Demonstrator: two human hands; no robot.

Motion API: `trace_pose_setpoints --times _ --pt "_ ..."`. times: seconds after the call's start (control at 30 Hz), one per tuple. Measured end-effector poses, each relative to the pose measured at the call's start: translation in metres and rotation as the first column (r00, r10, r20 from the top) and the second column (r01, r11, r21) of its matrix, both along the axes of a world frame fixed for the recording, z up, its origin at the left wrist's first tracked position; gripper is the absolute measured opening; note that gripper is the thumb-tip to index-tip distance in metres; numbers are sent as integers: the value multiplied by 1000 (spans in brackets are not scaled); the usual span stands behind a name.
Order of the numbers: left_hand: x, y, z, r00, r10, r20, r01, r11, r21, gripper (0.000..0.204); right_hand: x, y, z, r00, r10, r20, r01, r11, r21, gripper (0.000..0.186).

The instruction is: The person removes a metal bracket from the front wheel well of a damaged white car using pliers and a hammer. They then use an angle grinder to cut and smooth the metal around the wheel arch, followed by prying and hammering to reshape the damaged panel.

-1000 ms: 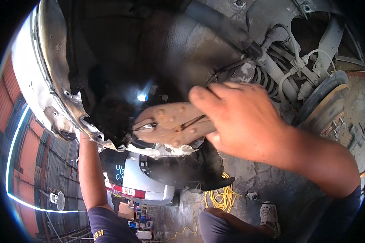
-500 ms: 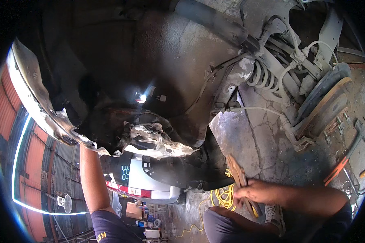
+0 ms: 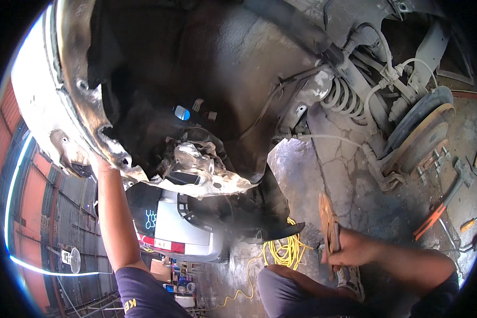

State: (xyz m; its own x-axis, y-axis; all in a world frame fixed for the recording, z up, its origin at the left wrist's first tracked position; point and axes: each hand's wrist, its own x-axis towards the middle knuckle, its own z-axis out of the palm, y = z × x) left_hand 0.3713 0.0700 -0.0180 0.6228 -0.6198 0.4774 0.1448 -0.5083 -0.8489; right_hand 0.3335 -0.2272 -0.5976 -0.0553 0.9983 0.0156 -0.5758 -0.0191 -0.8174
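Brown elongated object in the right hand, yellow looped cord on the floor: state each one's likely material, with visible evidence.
Brown elongated object: perhaps rusted metal or wood, dull; its uneven brown leaves both open. Yellow looped cord: probably plastic-sheathed, smooth; bright even colour, supple loops.

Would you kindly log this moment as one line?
left forearm: raised to white panel, hand hidden | right hand: gripping brown slab | floor: coiled yellow cable, orange-handled hammer

Yellow cord coil [image 3: 283, 255], silver car [image 3: 168, 220]
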Motion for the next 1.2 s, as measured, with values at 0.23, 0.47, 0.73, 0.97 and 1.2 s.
trace_pose_setpoints --times 0.23,0.47,0.73,0.97,1.2 --pt "0 -7 3 1000 -20 -18 20 1000 23 70 53 -25 75 474 -606 638 560 767 312 99" --pt "1 -16 3 999 -19 -29 20 999 25 70 116 -21 152 -503 -779 375 561 35 827 95" --pt "0 -15 1 1000 -10 -29 11 1000 19 70 158 15 216 -769 -639 3 202 -239 950 51" --pt "6 -23 -1 999 -10 -34 11 1000 27 70 145 -3 234 -807 -585 81 175 -106 979 46" --pt "3 -18 -9 999 -25 -35 26 1000 8 70 134 -8 246 -858 -503 100 156 -70 985 44"
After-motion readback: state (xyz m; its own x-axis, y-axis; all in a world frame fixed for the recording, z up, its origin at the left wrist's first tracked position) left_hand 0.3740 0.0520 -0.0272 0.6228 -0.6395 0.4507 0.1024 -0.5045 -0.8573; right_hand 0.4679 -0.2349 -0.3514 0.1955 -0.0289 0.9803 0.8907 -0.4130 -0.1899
